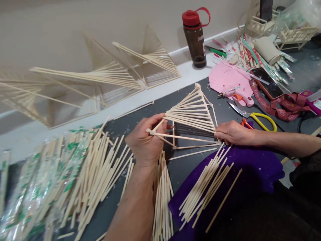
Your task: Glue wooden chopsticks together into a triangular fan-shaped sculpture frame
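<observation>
Loose chopsticks [205, 187] below stick frame [192, 115]

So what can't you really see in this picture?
Head view:
- Left hand: its fingertips curl behind the stick frame, so the grip is hidden.
- Right hand: fingertips tucked under the frame's corner.
- Bottle label: too small to read.
- Wrapped sticks at the left: blurred.
- Phone: partly covered by a ribbon.
</observation>
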The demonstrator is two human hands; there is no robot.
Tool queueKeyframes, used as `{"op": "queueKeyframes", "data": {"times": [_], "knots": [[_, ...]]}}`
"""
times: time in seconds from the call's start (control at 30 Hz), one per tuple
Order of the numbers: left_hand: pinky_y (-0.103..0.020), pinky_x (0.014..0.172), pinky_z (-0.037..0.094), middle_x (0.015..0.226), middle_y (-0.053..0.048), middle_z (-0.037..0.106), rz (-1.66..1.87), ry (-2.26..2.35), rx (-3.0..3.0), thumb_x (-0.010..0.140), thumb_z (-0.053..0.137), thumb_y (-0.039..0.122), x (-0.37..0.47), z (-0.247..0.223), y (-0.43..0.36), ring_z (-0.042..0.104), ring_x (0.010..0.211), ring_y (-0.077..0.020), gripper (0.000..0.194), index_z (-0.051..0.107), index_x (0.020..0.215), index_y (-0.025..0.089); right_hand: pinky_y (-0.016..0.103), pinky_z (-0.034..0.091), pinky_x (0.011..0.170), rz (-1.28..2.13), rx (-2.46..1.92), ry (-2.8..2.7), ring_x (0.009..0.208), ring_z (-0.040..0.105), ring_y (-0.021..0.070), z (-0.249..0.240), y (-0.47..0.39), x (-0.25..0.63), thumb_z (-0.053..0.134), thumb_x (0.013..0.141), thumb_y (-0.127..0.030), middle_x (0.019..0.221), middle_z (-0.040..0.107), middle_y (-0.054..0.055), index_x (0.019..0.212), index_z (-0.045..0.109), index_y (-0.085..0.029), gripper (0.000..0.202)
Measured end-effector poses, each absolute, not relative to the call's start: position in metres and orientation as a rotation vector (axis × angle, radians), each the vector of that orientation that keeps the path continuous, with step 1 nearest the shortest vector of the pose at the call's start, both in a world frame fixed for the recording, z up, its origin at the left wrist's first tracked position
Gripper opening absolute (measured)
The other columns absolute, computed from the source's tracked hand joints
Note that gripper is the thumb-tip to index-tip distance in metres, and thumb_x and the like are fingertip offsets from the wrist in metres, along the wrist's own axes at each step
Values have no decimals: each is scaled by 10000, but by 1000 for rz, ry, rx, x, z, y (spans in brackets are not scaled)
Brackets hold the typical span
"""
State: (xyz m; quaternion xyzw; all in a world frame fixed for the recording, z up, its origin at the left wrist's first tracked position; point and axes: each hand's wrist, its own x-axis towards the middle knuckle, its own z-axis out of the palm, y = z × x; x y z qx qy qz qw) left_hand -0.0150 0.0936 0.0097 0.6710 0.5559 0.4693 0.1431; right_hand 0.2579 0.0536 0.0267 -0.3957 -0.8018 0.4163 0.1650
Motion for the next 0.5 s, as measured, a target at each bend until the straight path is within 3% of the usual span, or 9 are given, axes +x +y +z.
{"op": "queueKeyframes", "data": {"times": [0.2,0.5], "knots": [[-192,514,528,818,6,726,1402,1550,1902,842,732,323,-14,14,93,686,567,-92,193,777,984,201,218,365,641,1054,-1111,-2391,632,455,97,24,55,260,375,998,-226,702,501,-4,698,478,-181,321],[-194,518,528,849,23,716,1366,1595,1895,862,688,368,-14,11,93,693,600,-103,208,766,1009,243,244,379,686,1089,-1153,-2394,666,459,104,25,57,262,364,1007,-271,729,505,1,700,488,-183,343]]}}
